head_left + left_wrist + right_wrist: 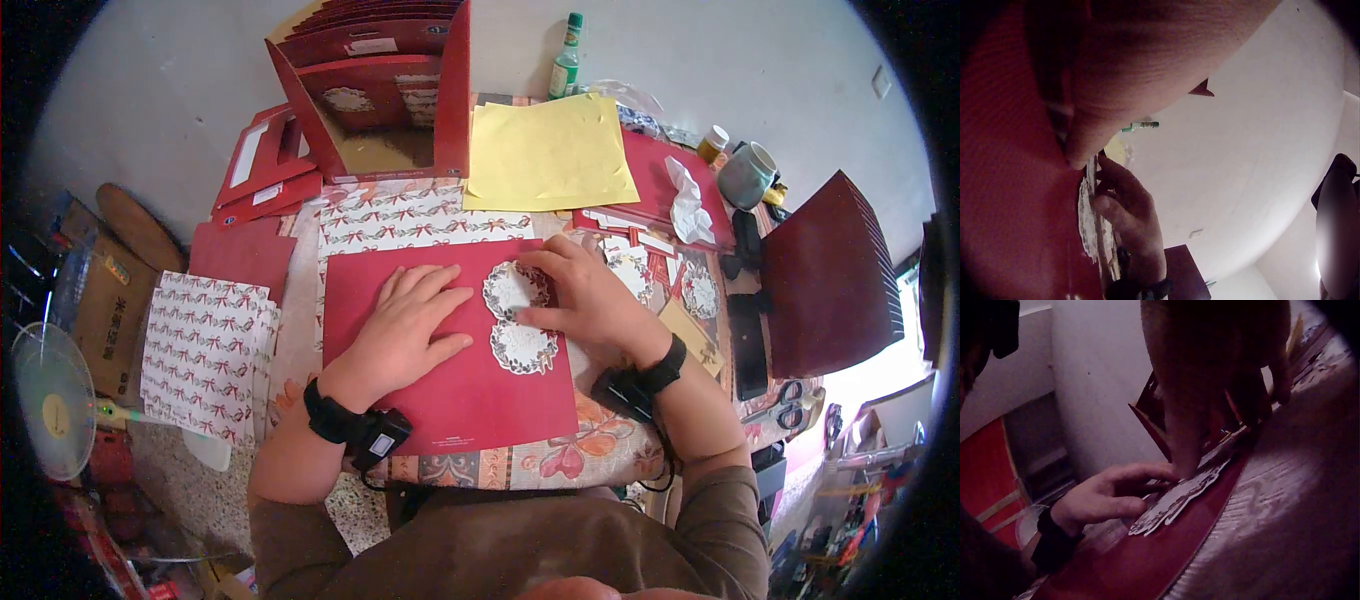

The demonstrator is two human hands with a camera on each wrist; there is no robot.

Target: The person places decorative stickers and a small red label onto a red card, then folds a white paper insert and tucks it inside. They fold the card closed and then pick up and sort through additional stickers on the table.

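Observation:
A red card sheet (pixel 450 400) lies in front of the person on the table. Near its right edge sit two white wreath-patterned paper cutouts (pixel 523 347), one above the other and meeting at the middle. The left hand (pixel 405 320) rests on the sheet left of them, fingers spread. With its fingertips, the right hand (pixel 575 290) touches the upper cutout (pixel 510 288), thumb near where the two meet. In the right wrist view the cutouts (pixel 1179 497) lie on the red card, a right fingertip pressing down on them.
Behind stands a red box organizer (pixel 455 100), with yellow paper (pixel 545 150) beside it. Patterned sheets (pixel 205 350) lie at left. More cutouts (pixel 700 290) and a tan card (pixel 690 335) are at right, with scissors (pixel 790 405), a mug (pixel 747 175) and a green bottle (pixel 566 60) farther off.

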